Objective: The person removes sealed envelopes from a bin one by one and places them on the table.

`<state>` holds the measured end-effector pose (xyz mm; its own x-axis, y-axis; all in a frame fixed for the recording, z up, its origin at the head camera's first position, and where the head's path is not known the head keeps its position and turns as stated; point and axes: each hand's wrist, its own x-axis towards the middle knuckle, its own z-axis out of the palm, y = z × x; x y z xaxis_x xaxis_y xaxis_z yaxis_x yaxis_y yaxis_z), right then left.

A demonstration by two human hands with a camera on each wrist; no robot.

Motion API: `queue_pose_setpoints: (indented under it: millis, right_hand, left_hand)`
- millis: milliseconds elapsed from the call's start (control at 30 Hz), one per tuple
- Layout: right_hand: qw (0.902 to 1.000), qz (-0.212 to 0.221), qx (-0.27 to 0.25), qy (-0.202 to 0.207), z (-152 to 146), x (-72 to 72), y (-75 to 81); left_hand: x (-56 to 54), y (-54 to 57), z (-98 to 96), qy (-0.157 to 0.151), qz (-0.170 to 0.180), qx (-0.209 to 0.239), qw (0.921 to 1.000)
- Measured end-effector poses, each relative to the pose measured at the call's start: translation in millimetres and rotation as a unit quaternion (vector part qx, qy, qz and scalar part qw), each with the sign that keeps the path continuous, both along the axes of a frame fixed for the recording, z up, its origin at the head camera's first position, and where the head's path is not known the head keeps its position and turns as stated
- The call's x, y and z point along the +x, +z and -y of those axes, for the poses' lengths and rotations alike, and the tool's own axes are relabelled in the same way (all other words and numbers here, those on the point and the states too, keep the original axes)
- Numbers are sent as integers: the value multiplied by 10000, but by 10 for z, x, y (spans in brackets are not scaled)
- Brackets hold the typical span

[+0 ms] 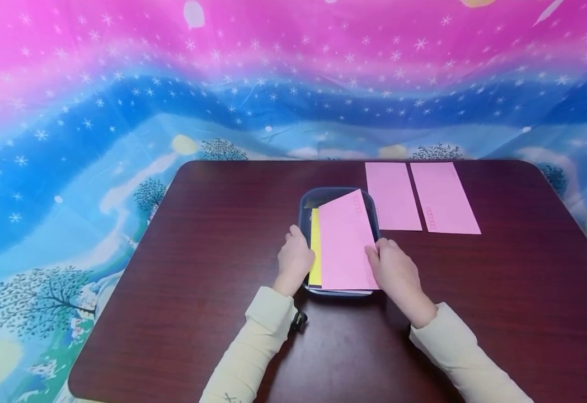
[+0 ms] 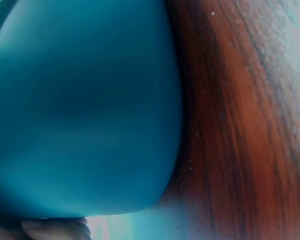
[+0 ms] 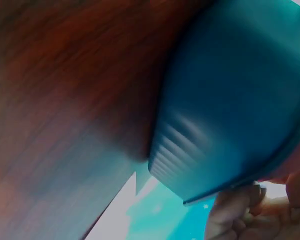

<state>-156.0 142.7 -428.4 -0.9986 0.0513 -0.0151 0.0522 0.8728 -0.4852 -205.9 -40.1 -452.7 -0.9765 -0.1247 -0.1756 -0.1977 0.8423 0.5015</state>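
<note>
In the tray (image 1: pixel 323 197), a pink envelope (image 1: pixel 346 246) partly hides yellow paper (image 1: pixel 315 246); the left hand (image 1: pixel 295 257), nearly cropped from its wrist view, grips the tray at eight o'clock, the right hand (image 1: pixel 398 271) at four.

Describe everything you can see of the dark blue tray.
The dark blue tray is open-topped, with rounded corners, a thin rim and ridges on one wall; it looks like smooth plastic. It appears to rest upright on the dark brown table. It holds a pink envelope, lying askew over something yellow. The left hand grips its left side, the right hand its right side. Its floor is mostly hidden.
</note>
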Motion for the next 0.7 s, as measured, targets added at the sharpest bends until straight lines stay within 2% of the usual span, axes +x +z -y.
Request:
queue_pose_setpoints:
  millis: [100,300,700]
  right_hand:
    - [9987,87,-492,-58,-55,50,35]
    - [9888,252,-1415,-393,-188,194,26]
    - [9830,44,-1768,-502,-587,429,24]
  left_hand:
    - [6,-1,6,47,37,5,10000]
    - [17,4,10,62,0,-70,10000]
    - [25,19,-5,2,-150,-64,9999]
